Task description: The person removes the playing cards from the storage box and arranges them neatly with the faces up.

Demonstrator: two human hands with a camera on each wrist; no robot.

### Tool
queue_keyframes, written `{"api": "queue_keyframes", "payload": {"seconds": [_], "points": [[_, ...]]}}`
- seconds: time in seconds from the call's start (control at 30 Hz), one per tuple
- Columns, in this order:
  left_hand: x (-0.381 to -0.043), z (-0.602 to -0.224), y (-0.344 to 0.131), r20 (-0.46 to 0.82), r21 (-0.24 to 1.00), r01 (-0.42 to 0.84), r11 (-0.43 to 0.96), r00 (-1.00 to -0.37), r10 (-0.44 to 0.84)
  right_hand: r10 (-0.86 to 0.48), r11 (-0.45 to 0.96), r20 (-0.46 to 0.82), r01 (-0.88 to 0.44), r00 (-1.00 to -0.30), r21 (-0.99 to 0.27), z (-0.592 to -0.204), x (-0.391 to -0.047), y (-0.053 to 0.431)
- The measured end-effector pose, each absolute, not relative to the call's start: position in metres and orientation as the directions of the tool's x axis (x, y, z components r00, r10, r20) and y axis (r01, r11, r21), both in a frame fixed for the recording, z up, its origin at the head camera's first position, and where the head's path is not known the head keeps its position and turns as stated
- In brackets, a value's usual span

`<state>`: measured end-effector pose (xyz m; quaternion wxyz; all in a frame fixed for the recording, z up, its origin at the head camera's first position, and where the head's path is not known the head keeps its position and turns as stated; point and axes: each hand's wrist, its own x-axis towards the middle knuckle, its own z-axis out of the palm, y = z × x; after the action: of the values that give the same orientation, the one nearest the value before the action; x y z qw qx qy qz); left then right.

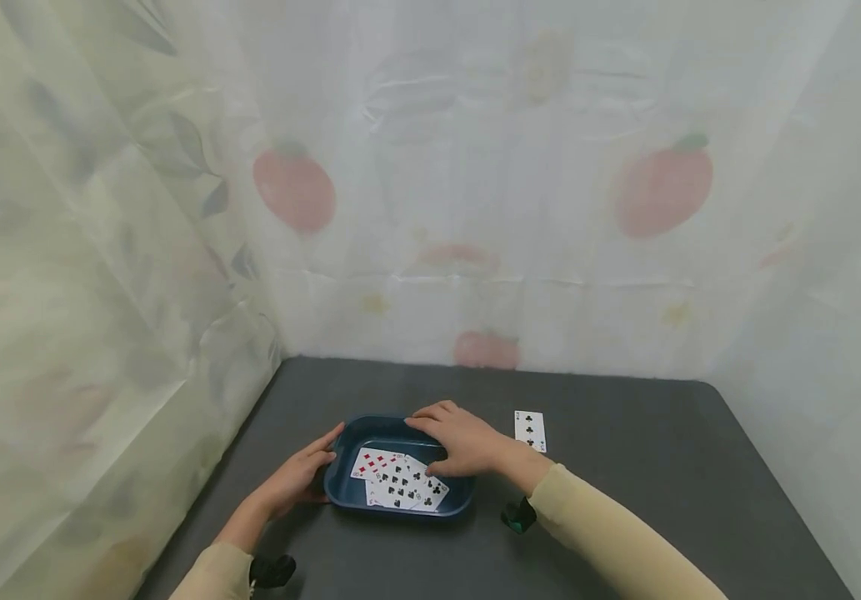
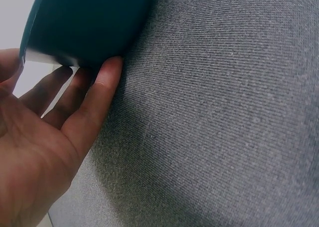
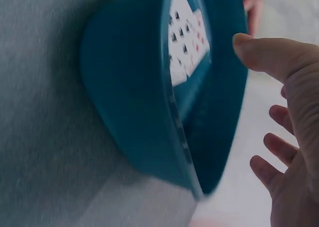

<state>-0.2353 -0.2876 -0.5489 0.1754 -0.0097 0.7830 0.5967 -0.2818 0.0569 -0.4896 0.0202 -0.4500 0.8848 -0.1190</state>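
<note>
A dark blue-green plastic tray (image 1: 441,512) with raised sides stands on the table. Inside it, several face-up playing cards (image 1: 400,481) overlap, diamonds at the left and black suits over them. My left hand (image 1: 297,475) holds the tray's left end; in the left wrist view its fingertips (image 2: 110,71) press the outer wall and the thumb is at the rim. Above the tray's right part reaches my right hand (image 1: 463,442), fingers spread toward the far rim. Its thumb (image 3: 264,52) overlaps the rim in the right wrist view, while the other fingers stand apart from the wall.
A club card (image 1: 529,429) lies face up right of the tray, its lower edge close behind the right forearm. Dark grey cloth covers the table (image 1: 648,483). Curtains (image 1: 475,208) with a fruit print hang behind it and along both sides.
</note>
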Motion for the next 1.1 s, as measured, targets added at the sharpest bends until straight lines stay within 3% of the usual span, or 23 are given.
{"api": "queue_keyframes", "payload": {"seconds": [0.23,0.63,1.1], "points": [[-0.234,-0.547,-0.287,-0.282,0.934,-0.222,0.281,-0.939,0.196,-0.842,0.537,-0.038,-0.826,-0.539,-0.171,-0.498,-0.274,0.033],[-0.239,-0.544,-0.283,-0.282,0.932,-0.222,0.287,-0.941,0.188,-0.819,0.57,-0.14,-0.817,-0.557,-0.081,-0.509,-0.273,0.012],[-0.242,-0.544,-0.281,-0.285,0.932,-0.224,0.284,-0.938,0.197,-0.8,0.592,-0.2,-0.799,-0.566,-0.107,-0.517,-0.279,0.007]]}}
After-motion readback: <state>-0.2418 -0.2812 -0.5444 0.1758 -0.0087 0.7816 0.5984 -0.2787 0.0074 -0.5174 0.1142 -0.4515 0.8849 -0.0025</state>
